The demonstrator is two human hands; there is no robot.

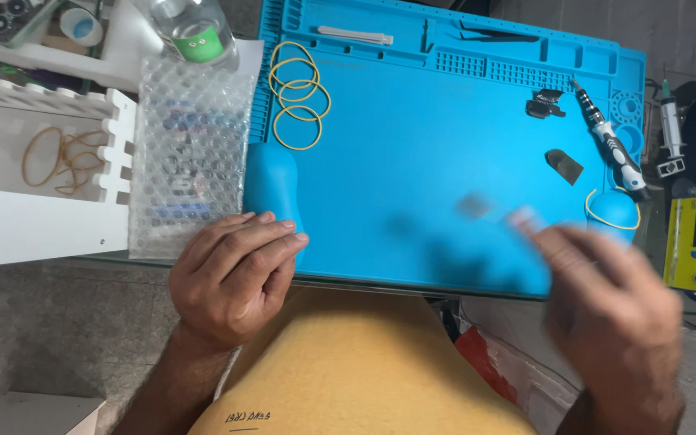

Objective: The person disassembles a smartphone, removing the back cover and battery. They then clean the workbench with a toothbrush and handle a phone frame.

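My right hand (610, 310) sits at the lower right of the frame, smeared with motion, and something small and pale (523, 216) seems pinched at its fingertips just over the near edge of the blue work mat (428, 153) (too blurred for me to say what it is, or whether my fingers really grip it). A little left of it a small dark piece (474, 205) lies on the mat, blurred too. If my hold is loose, that pale bit could slip off the mat's near edge and drop out of sight.

My left hand (231, 274) rests loosely curled, holding nothing, fingers touching the bubble-wrap packet (191, 153) and the mat's lower-left corner; a nudge could shove the packet about.

Further up, four yellow rubber bands (297, 95) lie at the mat's upper left. A dark flat chip (565, 165), a black clip (545, 105) and a screwdriver (610, 145) lie at the right, where a careless sweep could scatter them.
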